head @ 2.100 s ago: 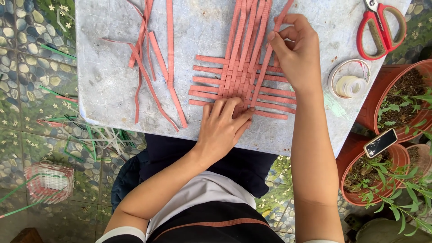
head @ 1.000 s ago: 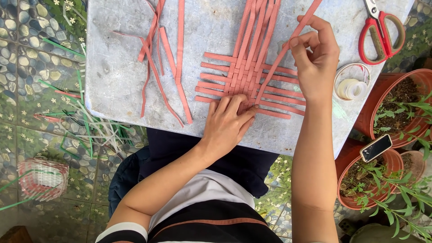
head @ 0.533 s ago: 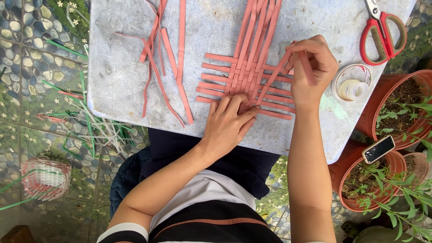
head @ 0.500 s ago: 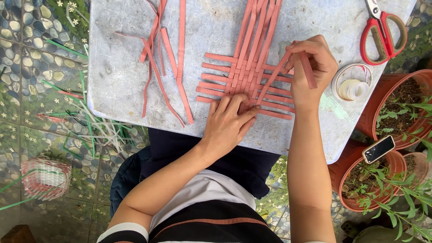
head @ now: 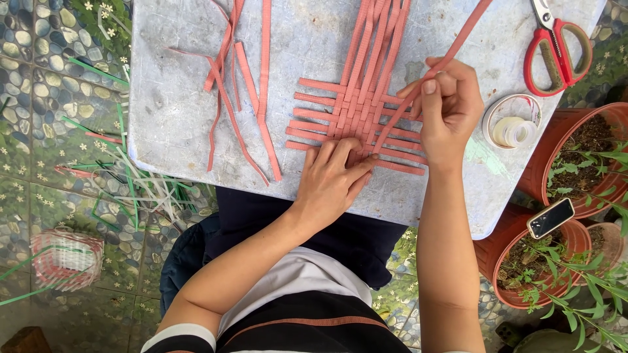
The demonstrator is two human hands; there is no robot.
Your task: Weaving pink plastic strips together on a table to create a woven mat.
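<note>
Seen from above, a pale grey, scuffed counter (head: 196,117) sits over a pebble-patterned floor (head: 39,85) strewn with green and white strip offcuts (head: 140,186). On the counter lies a partly woven mat of flat salmon-pink plastic strips (head: 356,114), its long strips running away from the person and shorter ones crossing them. The left hand (head: 333,176) lies flat on the near edge of the weave, fingers spread and pressing it down, gripping nothing. The right hand (head: 448,108) is closed in a pinch around one loose pink strip (head: 458,39), which slants from the weave up toward the far right edge of the counter. To the left of the mat lies a loose bundle of spare pink strips (head: 242,91). Red-handled scissors (head: 556,42) rest at the far right corner, with a roll of clear tape (head: 513,127) just beside the right hand. Terracotta pots with green plants (head: 575,163) stand to the right of the counter, and a small woven pink-and-white basket (head: 65,258) sits on the floor at the left.
</note>
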